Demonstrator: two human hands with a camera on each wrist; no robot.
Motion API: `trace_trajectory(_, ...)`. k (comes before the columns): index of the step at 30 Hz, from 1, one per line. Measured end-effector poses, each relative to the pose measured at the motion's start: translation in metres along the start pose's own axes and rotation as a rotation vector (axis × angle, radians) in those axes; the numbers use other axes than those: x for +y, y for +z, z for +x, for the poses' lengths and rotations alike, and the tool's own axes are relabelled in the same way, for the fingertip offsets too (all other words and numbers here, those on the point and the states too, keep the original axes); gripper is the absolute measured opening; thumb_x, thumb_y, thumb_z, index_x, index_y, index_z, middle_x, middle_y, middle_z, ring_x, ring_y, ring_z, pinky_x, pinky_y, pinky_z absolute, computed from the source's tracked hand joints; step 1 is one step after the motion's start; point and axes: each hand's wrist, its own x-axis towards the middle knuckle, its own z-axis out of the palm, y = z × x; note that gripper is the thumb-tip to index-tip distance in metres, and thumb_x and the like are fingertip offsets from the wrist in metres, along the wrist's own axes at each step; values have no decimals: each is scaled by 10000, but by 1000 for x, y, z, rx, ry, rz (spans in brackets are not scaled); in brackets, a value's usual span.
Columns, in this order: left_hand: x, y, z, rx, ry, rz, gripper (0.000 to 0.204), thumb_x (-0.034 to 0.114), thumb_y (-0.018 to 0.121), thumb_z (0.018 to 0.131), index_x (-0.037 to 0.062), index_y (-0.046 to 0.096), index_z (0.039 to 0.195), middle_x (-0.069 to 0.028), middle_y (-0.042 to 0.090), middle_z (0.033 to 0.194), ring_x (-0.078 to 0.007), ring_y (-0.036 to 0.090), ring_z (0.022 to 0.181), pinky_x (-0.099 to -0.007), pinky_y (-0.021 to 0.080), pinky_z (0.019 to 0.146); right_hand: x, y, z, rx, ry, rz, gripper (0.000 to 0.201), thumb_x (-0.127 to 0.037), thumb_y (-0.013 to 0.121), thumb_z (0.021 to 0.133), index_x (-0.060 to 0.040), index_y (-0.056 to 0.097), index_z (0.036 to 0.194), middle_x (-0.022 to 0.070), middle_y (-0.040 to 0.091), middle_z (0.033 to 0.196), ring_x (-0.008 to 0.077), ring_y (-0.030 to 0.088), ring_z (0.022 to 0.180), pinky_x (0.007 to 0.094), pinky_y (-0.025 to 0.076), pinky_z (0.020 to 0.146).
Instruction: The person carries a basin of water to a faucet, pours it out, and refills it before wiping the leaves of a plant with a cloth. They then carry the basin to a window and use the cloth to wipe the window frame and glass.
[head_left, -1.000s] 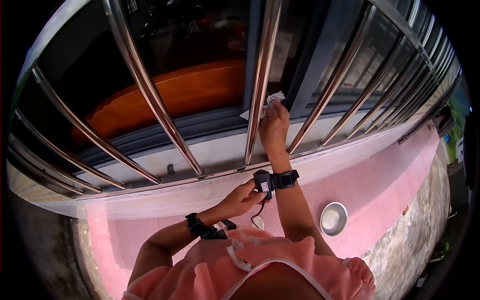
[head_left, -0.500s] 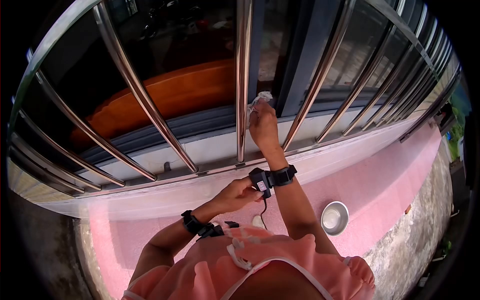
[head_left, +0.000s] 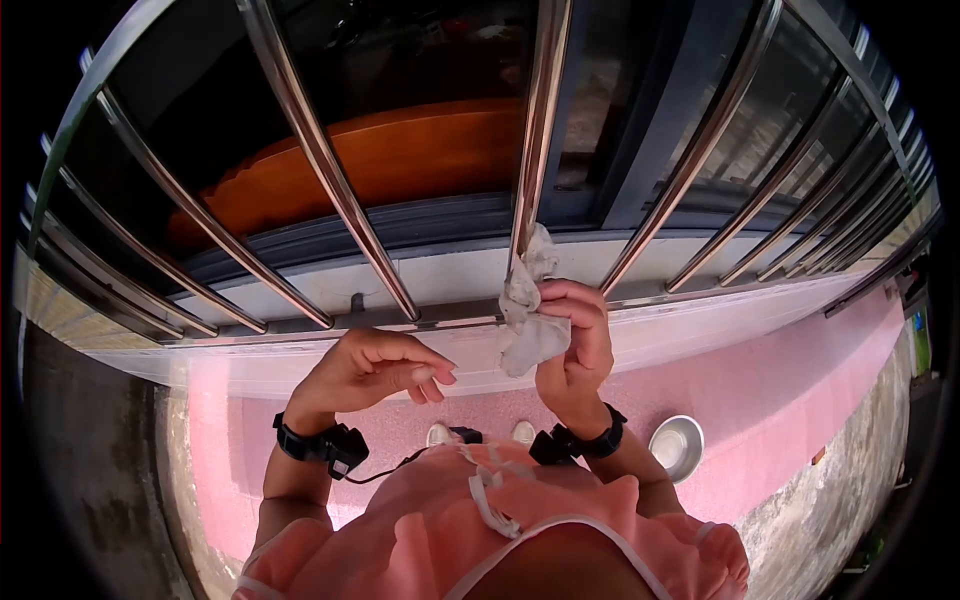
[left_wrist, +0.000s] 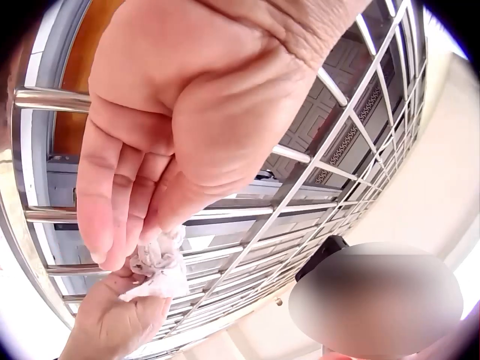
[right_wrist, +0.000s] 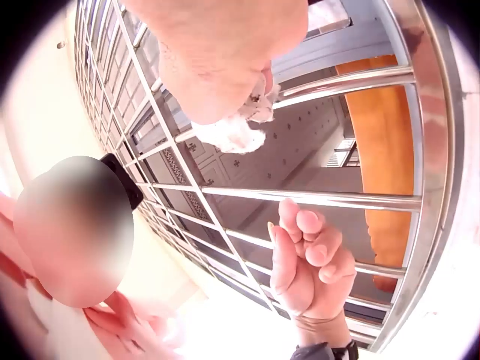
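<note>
My right hand (head_left: pixel 578 345) pinches a crumpled, damp-looking white tissue (head_left: pixel 530 345) with grey smudges, just in front of the metal window bars. Part of the tissue hangs below the fingers, and its upper end overlaps the foot of a bar (head_left: pixel 543 120) in the head view. In the right wrist view, the tissue (right_wrist: pixel 229 135) sticks out under the hand. My left hand (head_left: pixel 370 370) hovers to the left of it, fingers loosely bent and nothing between them. The left wrist view shows its palm and fingers (left_wrist: pixel 105 195) close in front of the tissue.
A grey window frame (head_left: pixel 400 215) stands behind the bars, with an orange-brown wooden piece (head_left: pixel 420 150) behind the glass. Below the bars runs a pale ledge (head_left: pixel 450 325). A metal basin (head_left: pixel 677 449) sits on the pink floor (head_left: pixel 740 400) at the right.
My right hand has drawn back from between the bars with the tissue, toward my body. My left hand has let go of the right wrist's camera and moved left.
</note>
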Motion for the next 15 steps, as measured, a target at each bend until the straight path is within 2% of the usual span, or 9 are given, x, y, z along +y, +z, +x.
trace_trajectory(2,13,-7,-12,113,132,-13,306,26,573,849,-3,553,1153,-141,615,1037,-205,649,839,-290,547,650,-12,17,4,-68,-43,124,218,68,557,743,15,552,954,161,560,996,254,577,889,306,467,780)
trace_trajectory(4,20,6,-11,287,290,-148,462,2,595,824,-4,445,1261,-154,519,1210,-218,629,912,-294,541,695,-21,34,13,-168,-98,224,263,95,582,711,3,559,957,152,556,1007,253,579,877,297,478,755)
trace_trajectory(5,19,8,-13,321,337,0,618,3,632,794,-2,332,1334,-153,397,1337,-223,600,982,-305,528,758,-25,45,16,-203,-89,290,302,117,598,691,-3,559,965,144,547,1013,248,577,869,284,482,735)
trace_trajectory(6,26,16,-12,344,361,20,560,9,649,781,-24,408,1285,-151,456,1294,-209,582,1009,-312,510,807,-29,56,22,-215,-119,295,288,113,612,697,3,558,957,135,540,1009,242,577,849,277,482,721)
trace_trajectory(8,7,4,-25,432,356,206,441,22,661,775,-41,515,1187,-143,568,1158,-188,593,973,-303,496,823,-30,65,28,-306,-152,252,314,118,606,710,16,537,999,148,531,1005,263,569,859,300,476,742)
trace_trajectory(11,11,2,-27,573,436,48,310,22,653,785,-52,587,1078,-115,638,1008,-160,602,926,-284,494,808,-25,77,18,-350,-9,396,390,87,602,731,23,483,1097,180,470,1109,290,525,971,332,454,814)
trace_trajectory(14,16,-11,-22,657,389,107,260,11,625,809,-60,589,1056,-94,647,961,-138,611,868,-266,501,773,-28,90,5,-390,27,389,488,47,594,756,20,392,1200,204,372,1218,311,451,1084,357,421,881)
trace_trajectory(15,17,-14,-18,751,436,168,237,15,610,824,-46,595,1053,-81,646,944,-121,608,834,-245,501,739,-21,99,-5,-352,57,428,544,10,598,769,10,341,1249,199,310,1270,311,408,1135,364,404,912)
